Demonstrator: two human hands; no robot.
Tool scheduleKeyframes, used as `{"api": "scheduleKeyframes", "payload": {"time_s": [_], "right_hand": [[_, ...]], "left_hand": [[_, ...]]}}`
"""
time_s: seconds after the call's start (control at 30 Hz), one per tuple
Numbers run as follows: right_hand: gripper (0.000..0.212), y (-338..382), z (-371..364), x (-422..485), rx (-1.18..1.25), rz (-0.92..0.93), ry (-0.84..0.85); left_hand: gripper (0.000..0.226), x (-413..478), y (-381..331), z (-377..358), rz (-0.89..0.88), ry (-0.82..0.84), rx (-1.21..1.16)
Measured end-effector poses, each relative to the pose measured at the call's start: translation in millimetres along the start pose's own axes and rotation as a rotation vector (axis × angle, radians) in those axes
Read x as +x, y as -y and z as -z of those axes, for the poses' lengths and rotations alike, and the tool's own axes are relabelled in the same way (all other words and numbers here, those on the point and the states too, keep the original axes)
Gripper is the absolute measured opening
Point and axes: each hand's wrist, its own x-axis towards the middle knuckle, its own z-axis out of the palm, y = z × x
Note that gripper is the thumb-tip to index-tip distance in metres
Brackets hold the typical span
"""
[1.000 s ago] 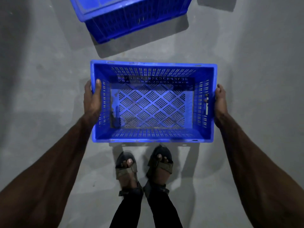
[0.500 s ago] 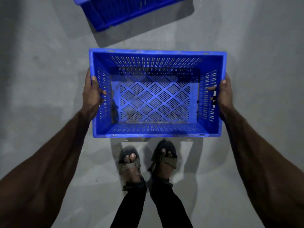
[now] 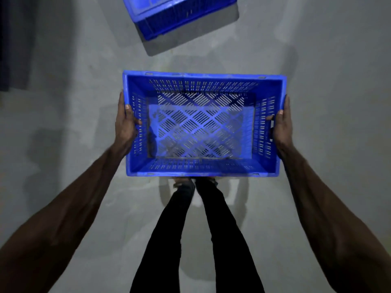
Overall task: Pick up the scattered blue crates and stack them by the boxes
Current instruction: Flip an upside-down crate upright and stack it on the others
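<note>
Head view: blue crate (image 3: 203, 85) held between both hands, left (image 3: 124, 125) and right (image 3: 281, 127) gripping its short sides.

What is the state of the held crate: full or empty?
Empty. The crate shows its slotted bottom bare from wall to wall. The left hand and right hand grip its short sides.

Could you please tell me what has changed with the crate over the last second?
The held blue crate has come up toward the camera: it looks larger and now hides the sandalled feet that showed below it. The left hand and right hand grip its short sides as before. The second blue crate still lies on the concrete floor ahead.
</note>
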Motion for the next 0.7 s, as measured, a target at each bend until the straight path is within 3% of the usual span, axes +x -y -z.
{"api": "scheduleKeyframes", "payload": {"time_s": [0.27, 0.5, 0.7], "right_hand": [[0.047, 142.6, 131.7, -124.4, 0.113, 0.012, 0.116], [0.052, 238.4, 228.6, -225.9, 0.249, 0.117, 0.118], [0.058, 280.6, 287.6, -286.3, 0.404, 0.206, 0.027]], "left_hand": [[0.047, -125.8, -144.7, 97.3, 0.038, 0.098, -0.114], [0.046, -217.9, -245.3, 165.7, -0.1, 0.083, -0.186], [0.049, -250.4, -319.0, 191.9, -0.23, 0.188, -0.262]]}}
